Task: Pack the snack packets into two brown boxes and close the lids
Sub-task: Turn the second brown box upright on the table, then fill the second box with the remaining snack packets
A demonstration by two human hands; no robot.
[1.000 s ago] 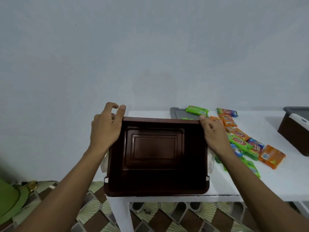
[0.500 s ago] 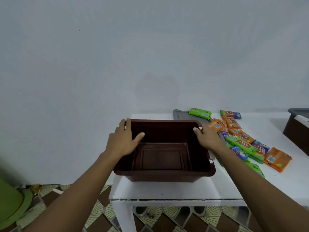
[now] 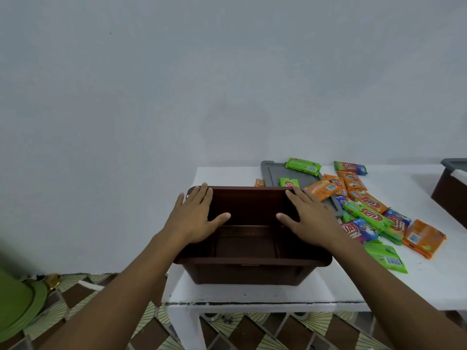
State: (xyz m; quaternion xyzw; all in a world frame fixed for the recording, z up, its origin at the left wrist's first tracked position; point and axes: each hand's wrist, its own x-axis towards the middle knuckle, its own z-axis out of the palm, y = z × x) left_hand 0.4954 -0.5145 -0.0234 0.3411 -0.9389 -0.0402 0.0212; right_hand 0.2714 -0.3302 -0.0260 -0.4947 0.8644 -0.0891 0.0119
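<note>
Brown box (image 3: 247, 271) stands open and empty at the left end of the white counter (image 3: 252, 294), its long axis running left to right across our view. We note the left hand (image 3: 194, 218) laid flat on the left rim and the right hand (image 3: 310, 218) flat on the right rim. The fingers (image 3: 202, 195) of both are straight and a little spread, with the thumbs reaching inward over the cavity, and they grip nothing.

Snack packets (image 3: 366, 213) lie in a loose heap on the counter to the right of the box. The nearest are just beside the right hand, and their long axes point in mixed directions. Several rest on a grey lid (image 3: 270, 173) lying flat behind and to the right of the box. A second brown box (image 3: 452, 198) sits at the far right edge, well apart and partly out of frame; we cannot tell its contents.

We judge that packing has not begun, since no packet is in the box. The heap lies wholly to the right, so the right hand is the nearer for the first pick, reaching rightward and slightly away. The left hand is well placed to steady the box.
</note>
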